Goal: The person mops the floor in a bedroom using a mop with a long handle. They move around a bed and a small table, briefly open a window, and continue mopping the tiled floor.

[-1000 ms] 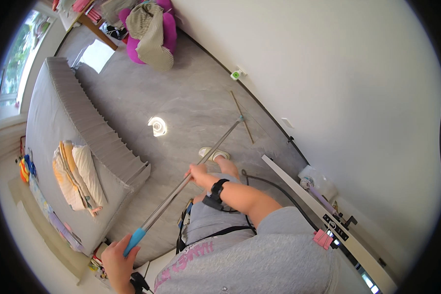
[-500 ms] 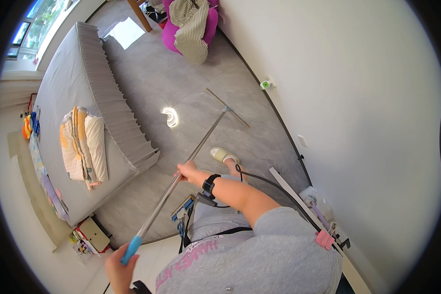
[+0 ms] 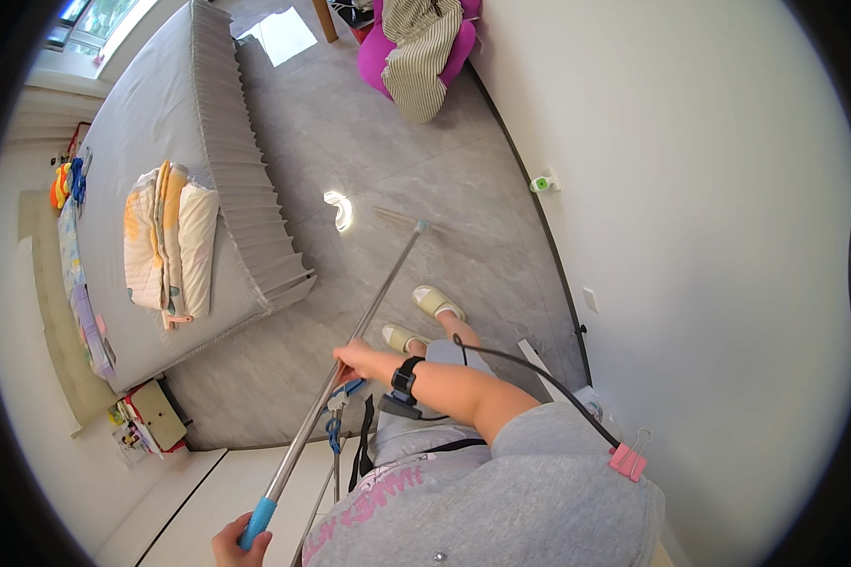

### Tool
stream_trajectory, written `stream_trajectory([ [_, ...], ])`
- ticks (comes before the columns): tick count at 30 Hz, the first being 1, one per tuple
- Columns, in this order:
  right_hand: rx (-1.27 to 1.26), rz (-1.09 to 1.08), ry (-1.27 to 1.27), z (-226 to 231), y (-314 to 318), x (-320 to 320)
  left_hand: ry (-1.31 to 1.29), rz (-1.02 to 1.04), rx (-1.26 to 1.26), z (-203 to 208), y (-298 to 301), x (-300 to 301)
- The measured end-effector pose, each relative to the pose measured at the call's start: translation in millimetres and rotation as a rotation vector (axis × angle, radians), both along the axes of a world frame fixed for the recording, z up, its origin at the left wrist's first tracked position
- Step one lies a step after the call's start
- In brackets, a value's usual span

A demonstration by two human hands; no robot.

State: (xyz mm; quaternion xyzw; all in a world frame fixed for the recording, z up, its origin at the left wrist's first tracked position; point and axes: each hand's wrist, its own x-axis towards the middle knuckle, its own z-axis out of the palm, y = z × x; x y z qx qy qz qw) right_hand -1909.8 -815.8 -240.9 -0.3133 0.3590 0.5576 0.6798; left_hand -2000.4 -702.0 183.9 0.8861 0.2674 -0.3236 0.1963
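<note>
A long-handled floor squeegee (image 3: pixel 384 286) slants across the view, its silver pole running from lower left up to a thin crossbar head on the grey floor. My right hand (image 3: pixel 353 359) is closed around the middle of the pole. At the pole's lower end, my left hand (image 3: pixel 240 543) holds the blue grip (image 3: pixel 258 522), with its fingers partly out of sight. Beneath the pole, close to my waist, stands a second tool with a blue head (image 3: pixel 342 393), partly hidden by my right hand and the pole. The squeegee's crossbar looks blurred.
To the left stands a bed (image 3: pixel 151 123) with a grey ruffled cover and a folded quilt (image 3: pixel 168 241). A purple seat (image 3: pixel 375 59) with striped cloth is at the far end. The white wall (image 3: pixel 700 208) runs along the right. My slippers (image 3: pixel 437 302) are near the pole.
The squeegee head has come nearer and a little left, and its bar lies closer to level. My view has shifted, and the second slipper now shows. Both hands keep their hold.
</note>
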Motion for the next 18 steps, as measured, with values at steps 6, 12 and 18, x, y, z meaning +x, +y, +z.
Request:
stream_trajectory([
  [6,-0.013,0.191,-0.169,-42,-15,35,0.081,0.377,-0.175,-46,-57,16],
  [12,0.054,0.278,-0.008,-33,-25,-44,0.189,0.372,-0.222,-29,-41,-37],
  [18,0.061,0.318,0.025,-19,-28,-67,0.206,0.407,-0.195,-10,-32,-70],
])
